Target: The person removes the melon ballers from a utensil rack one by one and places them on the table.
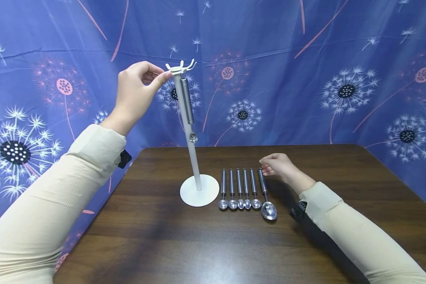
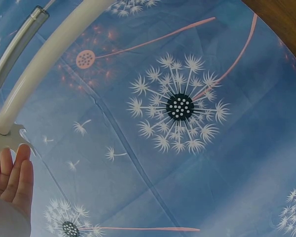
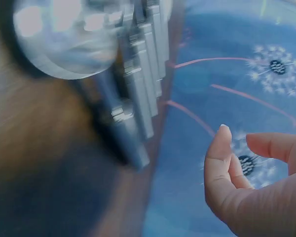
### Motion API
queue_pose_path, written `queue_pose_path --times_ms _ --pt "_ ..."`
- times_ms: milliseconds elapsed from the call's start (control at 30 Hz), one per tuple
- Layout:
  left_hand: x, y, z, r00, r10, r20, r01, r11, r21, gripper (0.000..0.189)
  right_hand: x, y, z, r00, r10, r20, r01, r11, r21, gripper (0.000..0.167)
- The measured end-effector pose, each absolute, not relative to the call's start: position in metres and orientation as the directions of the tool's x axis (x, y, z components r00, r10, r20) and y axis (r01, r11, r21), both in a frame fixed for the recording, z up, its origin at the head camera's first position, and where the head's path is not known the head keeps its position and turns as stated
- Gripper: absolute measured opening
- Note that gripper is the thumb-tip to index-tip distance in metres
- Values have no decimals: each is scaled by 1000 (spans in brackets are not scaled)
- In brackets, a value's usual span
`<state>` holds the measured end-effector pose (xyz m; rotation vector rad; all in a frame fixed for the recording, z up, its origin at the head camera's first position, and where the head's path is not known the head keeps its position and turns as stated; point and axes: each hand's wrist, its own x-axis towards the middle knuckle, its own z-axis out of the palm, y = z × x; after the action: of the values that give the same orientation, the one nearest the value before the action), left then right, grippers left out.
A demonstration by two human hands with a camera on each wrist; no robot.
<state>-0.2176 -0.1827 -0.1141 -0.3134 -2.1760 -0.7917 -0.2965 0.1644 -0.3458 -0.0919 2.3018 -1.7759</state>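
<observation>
A white utensil stand (image 1: 195,157) rises from a round base, with upturned hooks in a ring at its top. My left hand (image 1: 137,88) pinches the rim of this hook ring between thumb and fingers; in the left wrist view the fingertips (image 2: 22,153) lie against it. From one hook hangs a small steel measuring spoon (image 1: 187,101), bowl down. My right hand (image 1: 278,165) hovers at the handle end of a large steel spoon (image 1: 269,211) lying on the table. In the right wrist view its thumb and finger stand apart, with nothing between them.
Several smaller steel measuring spoons (image 1: 246,188) lie side by side between the stand and the large spoon, handles pointing away from me. They rest on a dark wooden table (image 1: 156,236). Behind the table's far edge hangs a blue dandelion-print cloth (image 1: 269,47).
</observation>
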Motion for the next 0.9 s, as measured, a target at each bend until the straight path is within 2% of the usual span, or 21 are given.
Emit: queue_pose_path --times_ms 600,900 --pt "-220 -181 -114 -641 -34 767 475 767 431 36 -298 125 -295 -970 -227 -85 38 204 -978 41" --pt "-220 -178 -115 -631 -44 774 480 762 434 35 -295 110 -262 -972 -235 9 -25 65 -998 40"
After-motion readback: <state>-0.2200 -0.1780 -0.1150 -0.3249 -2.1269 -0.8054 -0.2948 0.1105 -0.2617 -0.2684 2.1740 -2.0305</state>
